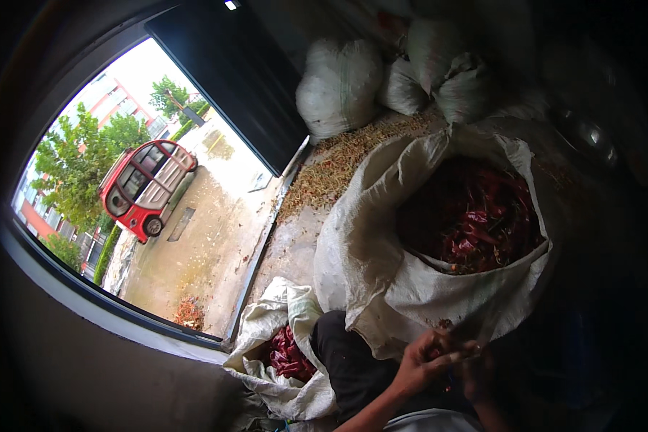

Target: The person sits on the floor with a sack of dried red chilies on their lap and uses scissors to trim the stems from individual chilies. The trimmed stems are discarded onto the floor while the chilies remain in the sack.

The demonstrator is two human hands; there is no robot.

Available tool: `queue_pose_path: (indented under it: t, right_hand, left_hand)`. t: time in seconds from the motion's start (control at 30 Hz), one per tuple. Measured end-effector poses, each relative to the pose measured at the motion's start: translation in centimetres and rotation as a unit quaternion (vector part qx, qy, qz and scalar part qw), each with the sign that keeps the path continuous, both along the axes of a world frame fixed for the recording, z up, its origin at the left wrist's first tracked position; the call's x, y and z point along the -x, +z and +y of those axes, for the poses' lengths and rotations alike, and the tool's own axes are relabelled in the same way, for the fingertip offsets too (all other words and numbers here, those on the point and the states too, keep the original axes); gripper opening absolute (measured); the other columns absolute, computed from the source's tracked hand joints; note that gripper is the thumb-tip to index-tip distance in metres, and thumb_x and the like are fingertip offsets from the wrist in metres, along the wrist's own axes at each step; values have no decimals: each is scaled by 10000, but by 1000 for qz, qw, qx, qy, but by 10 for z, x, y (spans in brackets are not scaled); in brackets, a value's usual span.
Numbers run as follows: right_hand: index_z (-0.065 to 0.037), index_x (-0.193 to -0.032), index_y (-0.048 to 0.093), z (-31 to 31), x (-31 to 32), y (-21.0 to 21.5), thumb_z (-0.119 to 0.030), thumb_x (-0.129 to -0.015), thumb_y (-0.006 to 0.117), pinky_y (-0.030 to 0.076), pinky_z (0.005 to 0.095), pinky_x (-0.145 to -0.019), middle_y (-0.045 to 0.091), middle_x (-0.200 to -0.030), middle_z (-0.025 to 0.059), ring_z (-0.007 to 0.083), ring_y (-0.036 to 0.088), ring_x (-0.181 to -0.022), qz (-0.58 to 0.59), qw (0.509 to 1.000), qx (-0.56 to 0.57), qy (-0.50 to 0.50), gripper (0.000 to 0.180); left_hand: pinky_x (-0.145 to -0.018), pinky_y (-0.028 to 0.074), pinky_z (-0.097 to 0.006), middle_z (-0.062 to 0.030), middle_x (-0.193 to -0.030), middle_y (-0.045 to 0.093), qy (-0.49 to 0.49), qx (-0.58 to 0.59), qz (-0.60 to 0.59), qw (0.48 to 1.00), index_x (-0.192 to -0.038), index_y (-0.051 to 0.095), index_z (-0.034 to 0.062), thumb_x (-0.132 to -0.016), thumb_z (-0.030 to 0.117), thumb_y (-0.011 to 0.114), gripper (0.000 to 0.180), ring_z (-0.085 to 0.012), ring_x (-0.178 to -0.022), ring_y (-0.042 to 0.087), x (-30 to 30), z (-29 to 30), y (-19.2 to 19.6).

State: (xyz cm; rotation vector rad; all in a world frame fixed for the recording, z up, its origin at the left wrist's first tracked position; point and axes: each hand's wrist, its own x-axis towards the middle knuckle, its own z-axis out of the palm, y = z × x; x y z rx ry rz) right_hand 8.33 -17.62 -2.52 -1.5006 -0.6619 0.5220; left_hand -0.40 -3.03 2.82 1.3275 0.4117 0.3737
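A large white woven sack stands open in front of me, holding a heap of dark red dried chillies. Just beyond its near side, over my lap, my two hands are close together. My left hand is closed, its fingers curled around something small and reddish that I cannot make out. Beside it, my right hand lies in deep shadow, and its fingers are too dark to read. To the left of my dark-trousered leg sits a smaller white sack with red dried chillies in it.
Several full white sacks stand at the back. Dry stems and bits litter the floor behind the large sack. On the left, a dark door stands open onto a yard with a red vehicle and a small reddish pile.
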Motion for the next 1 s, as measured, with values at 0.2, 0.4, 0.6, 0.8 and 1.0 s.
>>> queue_pose_path:
  t: [0.2,0.4,0.6,0.8,1.0]
  right_hand:
    - [-46,-1079,543,1,6,25,-118,-857,732,462,288,-785,553,-937,40,137,554,-864,120,992,-21,-40,300]
    - [-34,-1067,559,4,4,18,-150,-903,669,493,295,-664,578,-799,37,145,594,-708,-77,996,-2,-44,229]
    - [-29,-1092,545,3,4,16,-80,-870,643,494,290,-649,589,-809,44,134,591,-679,-37,998,-28,-33,248]
    - [-42,-1095,534,1,-5,55,-66,-832,636,487,280,-642,590,-820,44,138,592,-677,189,980,-58,2,283]
    - [-22,-1127,543,5,-21,27,-186,-883,705,503,325,-620,571,-772,50,144,597,-670,-120,993,2,-7,335]
  left_hand:
    - [-860,455,-256,-102,-1150,600,-17,139,-29,990,-896,545,30,-822,-83,671,184,-122,-983,569,12,-4,-30]
    - [-881,464,-253,-60,-1151,606,-37,58,21,997,-1078,599,18,-867,-46,671,232,-105,-1010,580,14,0,-36]
    - [-857,490,-246,-45,-1104,647,-61,162,82,981,-1191,593,22,-908,-7,653,290,-104,-997,604,16,-2,-22]
    - [-816,527,-275,-76,-1034,685,-92,133,26,986,-1126,618,11,-891,-31,662,243,-132,-939,641,21,8,-34]
    - [-628,568,-326,-71,-876,654,129,48,82,987,-954,621,31,-786,-8,618,173,-161,-726,636,11,26,7]
